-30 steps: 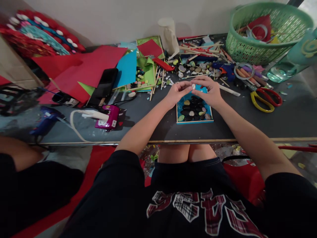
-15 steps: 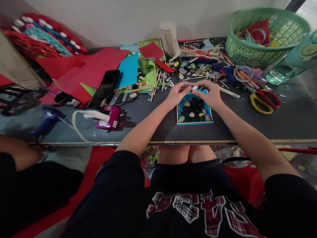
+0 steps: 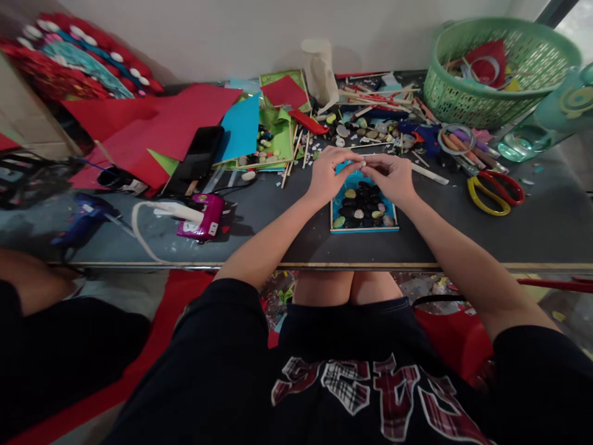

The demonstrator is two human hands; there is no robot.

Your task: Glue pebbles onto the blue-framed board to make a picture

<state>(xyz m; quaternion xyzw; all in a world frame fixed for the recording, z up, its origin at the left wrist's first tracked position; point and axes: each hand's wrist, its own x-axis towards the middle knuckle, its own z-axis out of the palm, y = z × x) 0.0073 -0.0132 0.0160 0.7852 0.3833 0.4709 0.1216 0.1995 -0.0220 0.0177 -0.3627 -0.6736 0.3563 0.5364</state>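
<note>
A small whitish pebble [image 3: 363, 164] is pinched between the fingertips of both hands, mostly covered by them. My left hand [image 3: 330, 173] grips it from the left, fingers closed. From the other side my right hand [image 3: 391, 176] closes on the same pebble. Below the hands lies a blue panel [image 3: 336, 204] edged with thin wooden sticks. Rows of glossy black stones [image 3: 365, 201] cover much of it, with a few yellow, green and pinkish stones among them. The panel's far edge is partly hidden behind my fingers.
Scissors [image 3: 495, 191], a green basket [image 3: 477, 105] and a bottle [image 3: 532, 127] stand right. Loose pebbles and sticks [image 3: 380, 96] lie behind. Left are red paper [image 3: 185, 117], a phone [image 3: 201, 151], a purple power block [image 3: 206, 216], a glue gun [image 3: 86, 219] and another person's arm [image 3: 32, 281].
My fingers have drawn closer together around the pebble, which now shows less. My left hand has tilted slightly upward. The panel has stayed in place.
</note>
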